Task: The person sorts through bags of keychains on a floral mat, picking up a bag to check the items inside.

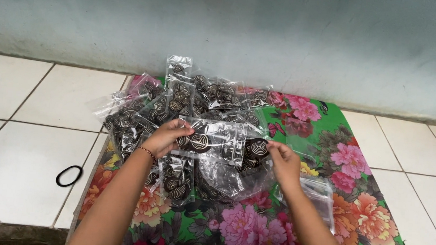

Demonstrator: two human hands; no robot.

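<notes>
Both hands, left hand [166,138] and right hand [283,161], are pinching a clear crinkly plastic bag [215,137] of spiral-patterned discs above the floral cloth [359,205].

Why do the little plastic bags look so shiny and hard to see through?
Head view: soft daylight bounces off the clear bag between the left hand and right hand, making white glare streaks; shadows on the flowered cloth are faint; the picture is slightly soft.

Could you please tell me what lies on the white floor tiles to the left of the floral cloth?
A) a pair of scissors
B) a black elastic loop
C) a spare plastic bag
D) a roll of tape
B: a black elastic loop lies alone on the white floor tiles, just left of the floral cloth.
</notes>
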